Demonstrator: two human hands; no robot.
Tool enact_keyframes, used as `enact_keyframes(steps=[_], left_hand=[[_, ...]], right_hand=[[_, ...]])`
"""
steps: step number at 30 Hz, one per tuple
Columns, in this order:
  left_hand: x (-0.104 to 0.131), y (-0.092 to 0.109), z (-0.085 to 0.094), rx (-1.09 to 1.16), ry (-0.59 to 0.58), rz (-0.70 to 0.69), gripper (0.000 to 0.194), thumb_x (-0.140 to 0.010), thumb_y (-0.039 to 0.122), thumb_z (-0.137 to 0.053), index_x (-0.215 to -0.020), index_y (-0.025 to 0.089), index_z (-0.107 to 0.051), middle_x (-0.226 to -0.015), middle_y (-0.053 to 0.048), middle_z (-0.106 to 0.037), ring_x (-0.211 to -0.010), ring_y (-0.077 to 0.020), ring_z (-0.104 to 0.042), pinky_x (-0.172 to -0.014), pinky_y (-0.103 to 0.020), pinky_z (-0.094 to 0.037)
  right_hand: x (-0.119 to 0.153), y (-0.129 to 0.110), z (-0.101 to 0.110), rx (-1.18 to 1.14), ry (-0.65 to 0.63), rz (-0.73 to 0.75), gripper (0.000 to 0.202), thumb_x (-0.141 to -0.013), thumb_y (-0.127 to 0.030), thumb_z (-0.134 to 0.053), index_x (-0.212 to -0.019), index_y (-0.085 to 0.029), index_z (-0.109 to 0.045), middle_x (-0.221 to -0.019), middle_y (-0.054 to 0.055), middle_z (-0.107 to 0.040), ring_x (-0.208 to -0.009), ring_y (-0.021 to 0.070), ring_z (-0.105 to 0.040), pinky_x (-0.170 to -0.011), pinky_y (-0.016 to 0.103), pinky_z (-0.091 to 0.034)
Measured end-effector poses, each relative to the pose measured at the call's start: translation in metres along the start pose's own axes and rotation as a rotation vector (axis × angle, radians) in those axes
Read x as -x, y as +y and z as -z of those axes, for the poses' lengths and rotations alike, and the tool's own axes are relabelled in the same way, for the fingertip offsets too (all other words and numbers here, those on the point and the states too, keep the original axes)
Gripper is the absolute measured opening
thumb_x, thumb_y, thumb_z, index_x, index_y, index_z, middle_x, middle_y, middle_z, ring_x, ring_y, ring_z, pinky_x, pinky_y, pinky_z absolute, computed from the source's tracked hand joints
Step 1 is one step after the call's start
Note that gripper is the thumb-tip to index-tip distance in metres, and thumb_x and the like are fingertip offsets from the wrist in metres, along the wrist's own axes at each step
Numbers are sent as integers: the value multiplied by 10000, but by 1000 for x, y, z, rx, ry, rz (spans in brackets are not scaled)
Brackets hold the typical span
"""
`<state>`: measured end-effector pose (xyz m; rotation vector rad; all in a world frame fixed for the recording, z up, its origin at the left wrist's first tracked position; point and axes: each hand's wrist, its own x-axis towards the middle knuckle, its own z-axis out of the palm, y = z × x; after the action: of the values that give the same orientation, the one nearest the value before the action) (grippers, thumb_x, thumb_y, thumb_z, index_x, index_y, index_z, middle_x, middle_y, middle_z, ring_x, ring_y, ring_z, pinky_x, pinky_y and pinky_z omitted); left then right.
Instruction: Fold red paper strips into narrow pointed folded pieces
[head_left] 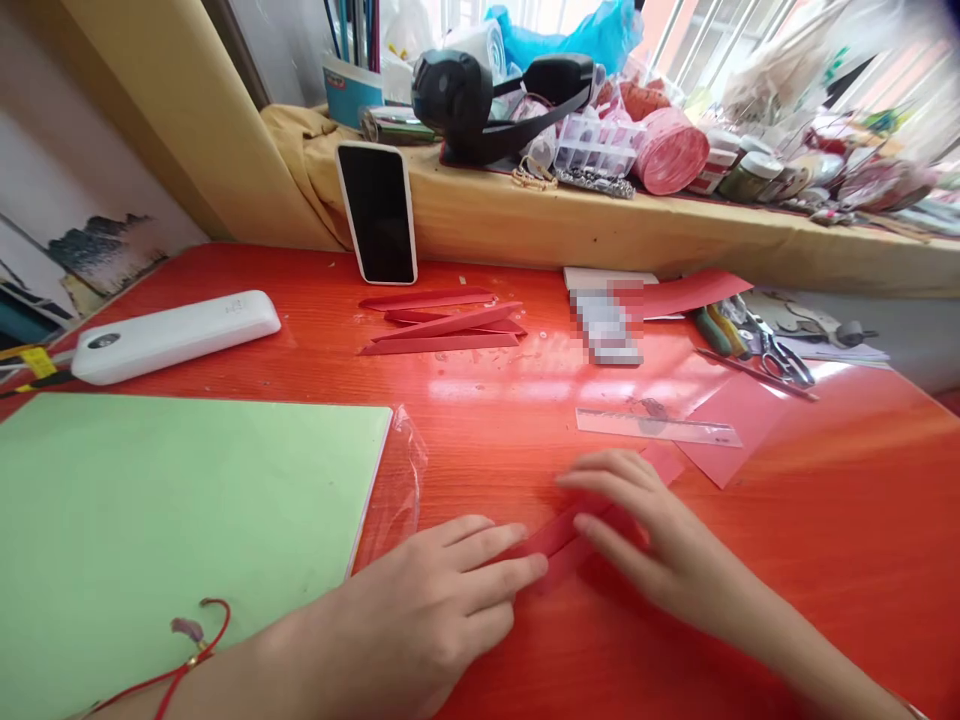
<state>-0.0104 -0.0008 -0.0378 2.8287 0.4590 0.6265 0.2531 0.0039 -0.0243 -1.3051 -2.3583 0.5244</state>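
Observation:
A folded strip of red paper lies at a slant on the red table between my hands. My left hand rests at its lower left end, fingertips on the paper, fingers extended and slightly apart. Over the strip's upper right part is my right hand, its fingers apart and a little blurred. A clear ruler lies just beyond the right hand, partly over a flat red sheet. Several folded red strips are grouped farther back on the table.
Green sheets cover the left side, with clear plastic film at their edge. A white device, an upright phone, scissors and pliers are farther back. A cluttered ledge runs behind.

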Motion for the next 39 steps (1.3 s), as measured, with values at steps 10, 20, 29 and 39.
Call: enact_keyframes(steps=[10, 20, 29, 39], left_hand=[[-3, 9, 7, 65, -125, 2, 290, -832, 85, -563, -1095, 142, -670, -1061, -106, -728, -1002, -264, -639, -962, -399, -513], [-4, 12, 7, 75, -148, 9, 255, -821, 86, -588, -1060, 141, -662, -994, -97, -710, -941, -256, -613, -934, -386, -507], [-7, 15, 9, 39, -155, -9, 146, -894, 74, -576, -985, 170, -638, -874, -55, -673, -842, -212, -593, -849, -338, -511], [-1, 27, 1, -97, -113, -59, 216, -953, 35, -494, -974, 153, -674, -770, -22, -634, -662, -176, -552, -686, -313, -515]], right_hand=[[-10, 89, 14, 350, 192, -153, 343, -957, -401, -522, -1206, -199, -643, -1176, 154, -677, -1059, 352, -639, -896, 544, -499], [0, 99, 33, 292, 38, -202, 405, -913, -336, -497, -1285, -226, -613, -1174, 141, -647, -1126, 310, -614, -929, 475, -527], [13, 116, 51, 209, -53, -246, 461, -893, -309, -458, -1330, -203, -557, -1230, 158, -660, -1136, 328, -629, -927, 500, -531], [4, 89, 45, 250, 65, -262, 76, -827, -219, -472, -771, -253, -434, -726, 19, -607, -633, 199, -578, -568, 309, -459]])
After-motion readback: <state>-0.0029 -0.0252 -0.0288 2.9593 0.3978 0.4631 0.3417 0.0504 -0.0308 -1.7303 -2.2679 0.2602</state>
